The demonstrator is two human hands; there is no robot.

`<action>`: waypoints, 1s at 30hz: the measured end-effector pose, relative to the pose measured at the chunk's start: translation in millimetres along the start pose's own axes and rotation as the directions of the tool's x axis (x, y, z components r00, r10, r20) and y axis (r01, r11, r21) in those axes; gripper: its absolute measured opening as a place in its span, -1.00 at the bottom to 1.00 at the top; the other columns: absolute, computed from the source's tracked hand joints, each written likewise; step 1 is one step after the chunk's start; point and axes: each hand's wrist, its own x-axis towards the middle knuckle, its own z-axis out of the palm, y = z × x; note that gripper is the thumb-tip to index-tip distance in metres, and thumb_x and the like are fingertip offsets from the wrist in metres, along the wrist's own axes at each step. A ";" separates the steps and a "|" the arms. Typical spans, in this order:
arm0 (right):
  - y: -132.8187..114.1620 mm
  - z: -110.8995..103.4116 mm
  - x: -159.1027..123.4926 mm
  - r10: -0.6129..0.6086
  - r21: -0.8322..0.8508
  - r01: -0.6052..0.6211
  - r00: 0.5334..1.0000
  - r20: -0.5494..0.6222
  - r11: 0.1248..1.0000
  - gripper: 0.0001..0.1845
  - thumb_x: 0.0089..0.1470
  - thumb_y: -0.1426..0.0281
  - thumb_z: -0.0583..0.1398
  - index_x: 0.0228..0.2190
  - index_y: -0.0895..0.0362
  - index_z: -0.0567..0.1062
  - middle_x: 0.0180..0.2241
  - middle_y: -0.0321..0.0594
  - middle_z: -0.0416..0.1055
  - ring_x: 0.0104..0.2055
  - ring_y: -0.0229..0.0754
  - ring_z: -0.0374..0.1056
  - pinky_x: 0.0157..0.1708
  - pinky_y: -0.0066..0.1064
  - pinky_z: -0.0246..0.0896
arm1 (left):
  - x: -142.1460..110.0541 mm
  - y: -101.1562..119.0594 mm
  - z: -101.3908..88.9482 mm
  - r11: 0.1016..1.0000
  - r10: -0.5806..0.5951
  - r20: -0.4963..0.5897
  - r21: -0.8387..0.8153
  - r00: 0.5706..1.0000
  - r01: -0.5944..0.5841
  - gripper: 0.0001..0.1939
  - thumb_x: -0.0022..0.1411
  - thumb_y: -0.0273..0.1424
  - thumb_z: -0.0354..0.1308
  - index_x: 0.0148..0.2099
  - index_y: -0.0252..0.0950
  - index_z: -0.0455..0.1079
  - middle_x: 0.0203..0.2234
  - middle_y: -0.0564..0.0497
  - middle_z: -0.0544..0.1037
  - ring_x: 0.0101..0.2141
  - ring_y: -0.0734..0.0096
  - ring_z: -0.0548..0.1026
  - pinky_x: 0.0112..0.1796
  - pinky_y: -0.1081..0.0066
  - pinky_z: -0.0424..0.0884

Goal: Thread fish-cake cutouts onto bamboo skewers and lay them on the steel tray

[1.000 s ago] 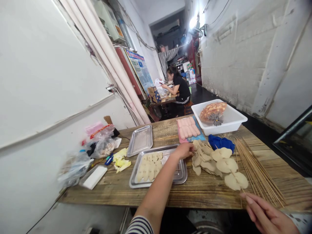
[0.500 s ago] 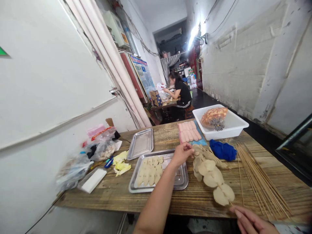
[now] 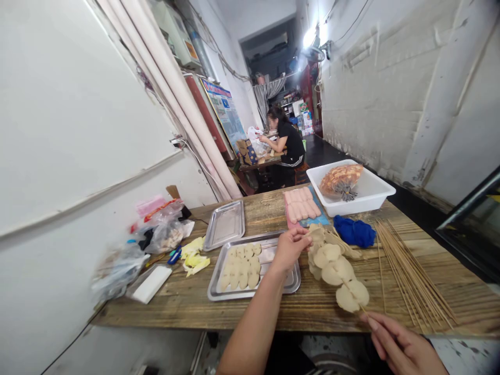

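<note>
A skewer of round beige slices [image 3: 338,272] slants over the right part of the wooden table, slices threaded along the stick. Its bare lower end is pinched by my right hand [image 3: 402,341] at the table's front edge. My left hand [image 3: 289,247] is closed at the upper end, thumb and fingertips pressed on the edge of the top slice. More beige slices lie under and behind the skewer. Left of them, a metal tray [image 3: 214,291] bears rows of skewered beige slices [image 3: 241,265], partly beside my left forearm.
Bamboo sticks [image 3: 414,281] lie at the right. Behind are a blue cloth [image 3: 354,230], a pack of pink sausages [image 3: 300,204] and a white tub [image 3: 375,200] with a bagged bundle. A second metal tray [image 3: 224,224] and plastic bags [image 3: 117,273] stand left. A person [image 3: 289,143] sits farther back.
Both hands keep their holds on the skewer. The skewer's lower end and my right hand have shifted slightly left; the whole view has also moved a little.
</note>
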 end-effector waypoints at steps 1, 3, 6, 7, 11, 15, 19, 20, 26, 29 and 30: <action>-0.8 0.0 -0.4 -0.007 -0.001 0.007 1.000 -0.007 1.000 -0.67 -0.03 0.13 0.13 -0.42 0.11 0.53 -0.72 -0.38 0.26 -0.64 -0.30 0.22 -0.62 -0.54 0.14 | -0.7 0.3 0.7 1.000 0.006 -0.007 0.007 1.000 -0.006 -0.67 -0.17 -0.30 0.31 -0.35 -0.36 0.34 -0.60 0.08 0.44 -0.54 0.54 0.40 -0.50 0.54 0.29; -1.3 -0.2 -1.0 -0.014 -0.002 0.014 1.000 -0.018 1.000 -0.68 -0.02 0.14 0.13 -0.40 0.11 0.53 -0.71 -0.38 0.26 -0.62 -0.28 0.24 -0.56 -0.53 0.18 | -1.5 0.8 1.5 1.000 0.019 -0.015 0.016 1.000 -0.018 -0.66 -0.17 -0.29 0.31 -0.35 -0.36 0.34 -0.59 0.07 0.44 -0.54 0.54 0.39 -0.51 0.54 0.29; 0.1 -0.1 -1.2 0.000 -0.009 -0.001 1.000 -0.018 1.000 -0.65 -0.01 0.13 0.11 -0.36 0.11 0.53 -0.71 -0.38 0.25 -0.63 -0.28 0.23 -0.57 -0.52 0.17 | -2.2 1.2 2.0 1.000 0.014 -0.013 0.005 1.000 -0.014 -0.65 -0.18 -0.29 0.31 -0.34 -0.36 0.34 -0.57 0.05 0.45 -0.52 0.52 0.41 -0.48 0.51 0.32; 1.0 0.0 -1.2 0.006 -0.009 -0.007 1.000 -0.011 1.000 -0.64 -0.01 0.12 0.11 -0.36 0.12 0.53 -0.71 -0.38 0.24 -0.62 -0.28 0.23 -0.57 -0.52 0.17 | -2.4 1.1 2.3 1.000 0.007 -0.008 0.002 1.000 -0.007 -0.65 -0.18 -0.29 0.32 -0.34 -0.36 0.34 -0.57 0.05 0.46 -0.52 0.52 0.42 -0.47 0.50 0.32; 5.7 1.0 -0.7 0.019 0.004 -0.019 1.000 0.008 1.000 -0.62 0.01 0.11 0.09 -0.33 0.11 0.52 -0.69 -0.38 0.23 -0.61 -0.27 0.24 -0.59 -0.51 0.14 | -2.8 0.1 3.6 1.000 0.011 -0.004 -0.007 1.000 -0.011 -0.66 -0.18 -0.31 0.32 -0.34 -0.36 0.35 -0.57 0.04 0.47 -0.51 0.50 0.43 -0.46 0.49 0.32; 8.9 1.7 -0.2 0.042 0.016 -0.043 0.999 0.025 0.999 -0.61 0.02 0.10 0.08 -0.31 0.12 0.51 -0.69 -0.38 0.23 -0.63 -0.28 0.21 -0.67 -0.51 0.06 | -3.2 0.1 5.6 0.999 0.027 -0.007 -0.018 1.000 -0.027 -0.68 -0.16 -0.33 0.31 -0.33 -0.37 0.35 -0.57 0.03 0.48 -0.53 0.51 0.42 -0.45 0.48 0.33; 7.1 1.3 0.9 0.031 0.021 -0.032 0.999 0.014 0.999 -0.61 0.03 0.12 0.07 -0.31 0.14 0.50 -0.70 -0.39 0.23 -0.63 -0.27 0.21 -0.64 -0.51 0.08 | -4.0 2.6 8.1 0.999 0.031 -0.003 -0.013 1.000 -0.031 -0.70 -0.13 -0.34 0.30 -0.34 -0.37 0.35 -0.55 0.02 0.49 -0.52 0.52 0.42 -0.41 0.47 0.34; 5.8 1.1 1.3 0.026 0.013 -0.026 1.000 0.011 1.000 -0.62 0.03 0.12 0.07 -0.32 0.14 0.50 -0.70 -0.39 0.23 -0.62 -0.27 0.21 -0.61 -0.50 0.10 | -4.1 3.3 8.6 0.999 0.035 -0.008 -0.011 0.999 -0.035 -0.70 -0.13 -0.34 0.30 -0.33 -0.37 0.35 -0.55 0.02 0.49 -0.51 0.51 0.43 -0.41 0.47 0.34; -0.1 1.3 3.9 -0.003 -0.031 0.004 1.000 0.026 1.000 -0.60 0.06 0.13 0.04 -0.32 0.17 0.48 -0.69 -0.39 0.22 -0.60 -0.27 0.20 -0.53 -0.49 0.13 | -2.7 3.1 7.5 0.999 0.043 -0.023 0.017 0.999 -0.042 -0.71 -0.11 -0.33 0.28 -0.33 -0.37 0.35 -0.54 0.02 0.49 -0.48 0.47 0.46 -0.40 0.47 0.35; 1.0 2.8 4.4 0.006 -0.051 -0.005 0.999 0.034 0.999 -0.58 0.09 0.13 0.01 -0.28 0.19 0.46 -0.68 -0.39 0.21 -0.58 -0.27 0.20 -0.53 -0.50 0.11 | -1.6 0.7 5.3 0.997 0.068 -0.020 0.030 0.997 -0.068 -0.72 -0.09 -0.33 0.27 -0.32 -0.37 0.35 -0.51 0.02 0.49 -0.46 0.46 0.47 -0.38 0.46 0.36; 1.7 3.3 4.3 0.014 -0.058 -0.011 0.999 0.039 0.998 -0.57 0.09 0.12 0.00 -0.27 0.19 0.45 -0.67 -0.39 0.21 -0.58 -0.26 0.20 -0.52 -0.50 0.11 | -1.2 -0.1 4.7 0.996 0.079 -0.021 0.036 0.997 -0.078 -0.73 -0.08 -0.33 0.27 -0.32 -0.37 0.36 -0.50 0.02 0.49 -0.45 0.46 0.47 -0.37 0.46 0.36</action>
